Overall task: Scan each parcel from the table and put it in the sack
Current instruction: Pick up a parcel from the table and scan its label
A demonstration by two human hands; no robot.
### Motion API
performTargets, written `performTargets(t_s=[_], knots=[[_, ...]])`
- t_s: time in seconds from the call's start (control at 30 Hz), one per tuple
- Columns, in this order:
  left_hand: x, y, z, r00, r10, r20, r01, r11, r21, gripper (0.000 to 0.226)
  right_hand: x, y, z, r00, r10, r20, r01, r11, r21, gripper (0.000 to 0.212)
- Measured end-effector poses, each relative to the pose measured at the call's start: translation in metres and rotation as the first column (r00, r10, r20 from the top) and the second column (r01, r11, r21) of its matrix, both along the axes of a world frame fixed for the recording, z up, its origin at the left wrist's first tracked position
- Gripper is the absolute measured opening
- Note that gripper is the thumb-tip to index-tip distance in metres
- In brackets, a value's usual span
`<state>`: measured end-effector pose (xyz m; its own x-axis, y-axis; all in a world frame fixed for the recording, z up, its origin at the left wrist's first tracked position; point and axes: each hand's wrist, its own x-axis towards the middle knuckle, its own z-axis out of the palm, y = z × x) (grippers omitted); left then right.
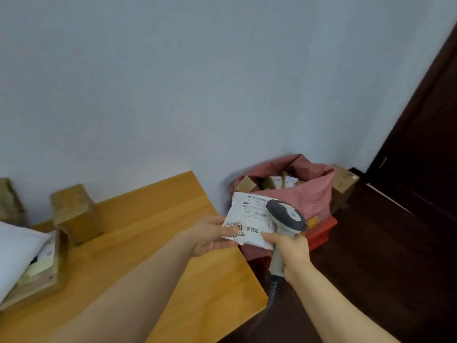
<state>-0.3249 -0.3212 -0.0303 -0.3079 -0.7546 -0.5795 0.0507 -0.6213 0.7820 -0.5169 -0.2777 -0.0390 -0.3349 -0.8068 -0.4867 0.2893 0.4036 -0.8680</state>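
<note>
Two hands meet on one white parcel (249, 219). The left hand (210, 233) pinches its edge at 9 o'clock, thumb on the printed label and fingers underneath. The right hand (290, 253) is curled round the handle of the grey scanner (288, 216), and one fingertip seems to touch the parcel's corner at 5 o'clock. The scanner's head overlaps the parcel's right side. Whether it is reading the label I cannot tell.

The parcel is held in the air just off the table's (148, 231) right corner, label up, its longer side seeming to run from 6 toward 12. The pink sack (314, 191) lies at 1 o'clock from it, mouth open, with brown boxes (247, 184) inside. The left hand has the fuller hold, so it probably carries the parcel across, and nothing stands between parcel and sack.

A red crate (321, 231) sits against the sack at 3 o'clock. A cardboard box (343, 184) stands behind the sack. On the table at 9 o'clock wait a taped brown box (74, 211) and a white padded bag (17, 253).
</note>
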Motion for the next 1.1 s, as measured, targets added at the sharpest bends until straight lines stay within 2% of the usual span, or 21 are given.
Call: performTargets(t_s=[0.1,0.2,0.33,0.5,0.63,0.73,0.9,0.97,1.1], knots=[[-0.06,-0.033,-0.01,0.986,0.158,0.048,-0.157,0.987,-0.016,0.018,-0.059,-0.022,-0.002,0.999,-0.025,0.027,0.024,1.0,0.008,0.027],[-0.095,-0.068,-0.015,0.97,0.225,0.093,-0.226,0.974,-0.008,0.01,-0.101,-0.045,-0.006,0.997,-0.015,0.078,0.014,1.0,0.014,0.02],[-0.125,-0.12,-0.028,0.936,0.321,0.143,-0.322,0.947,-0.022,0.014,-0.139,-0.084,-0.014,0.99,-0.003,0.143,-0.002,0.999,0.037,0.01],[-0.159,-0.202,-0.062,0.879,0.43,0.204,-0.421,0.903,-0.09,0.018,-0.172,-0.156,-0.02,0.978,0.008,0.207,-0.02,0.998,0.056,0.013],[-0.186,-0.285,-0.107,0.788,0.454,0.416,-0.389,0.891,-0.236,0.021,-0.196,-0.229,-0.031,0.983,0.031,0.18,-0.047,0.995,0.084,0.014],[-0.201,-0.33,-0.125,0.688,0.408,0.6,-0.253,0.91,-0.328,0.024,-0.209,-0.272,-0.04,0.988,0.04,0.152,-0.058,0.992,0.115,0.015],[-0.228,-0.397,-0.161,0.613,0.265,0.744,-0.082,0.958,-0.274,0.029,-0.223,-0.332,-0.071,0.988,0.032,0.149,-0.061,0.979,0.196,0.015],[-0.234,-0.413,-0.179,0.612,0.233,0.756,-0.061,0.967,-0.249,0.031,-0.223,-0.343,-0.084,0.987,0.03,0.156,-0.066,0.97,0.234,0.015],[-0.237,-0.422,-0.201,0.709,0.155,0.688,-0.105,0.988,-0.114,0.049,-0.222,-0.352,-0.096,0.985,0.041,0.168,-0.085,0.959,0.269,0.014]])
